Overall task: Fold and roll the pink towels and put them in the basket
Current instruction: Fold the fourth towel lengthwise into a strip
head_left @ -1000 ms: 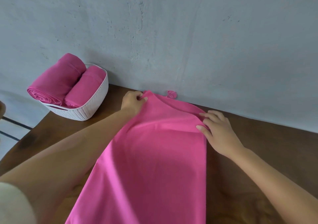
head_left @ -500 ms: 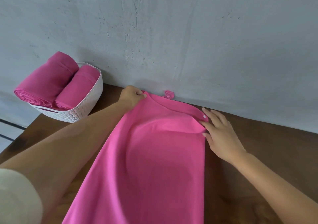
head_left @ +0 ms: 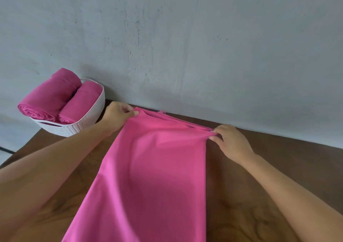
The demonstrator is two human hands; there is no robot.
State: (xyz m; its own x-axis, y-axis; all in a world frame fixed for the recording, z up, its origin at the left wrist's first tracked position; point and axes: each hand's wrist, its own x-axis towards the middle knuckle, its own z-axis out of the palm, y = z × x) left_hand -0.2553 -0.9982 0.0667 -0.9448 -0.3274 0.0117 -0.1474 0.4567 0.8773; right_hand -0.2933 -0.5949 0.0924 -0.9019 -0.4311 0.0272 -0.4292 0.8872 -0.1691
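Note:
A long pink towel [head_left: 154, 176] lies folded lengthwise on the dark wooden table [head_left: 259, 195], running from the wall toward me. My left hand [head_left: 117, 117] pinches its far left corner between thumb and fingers. My right hand [head_left: 230, 141] pinches the far right corner, and the far edge is pulled taut between them, close to the wall. At the back left a white perforated basket [head_left: 83, 124] holds two rolled pink towels [head_left: 52, 95], lying side by side.
A grey plaster wall [head_left: 185, 46] rises directly behind the table's far edge. The basket stands at the table's left corner, partly over the edge. Bare wood shows on both sides of the towel.
Both hands have closed on the far corners and drawn the far edge out toward the wall, my right hand sliding right. The small pink tab at the wall is now mostly covered.

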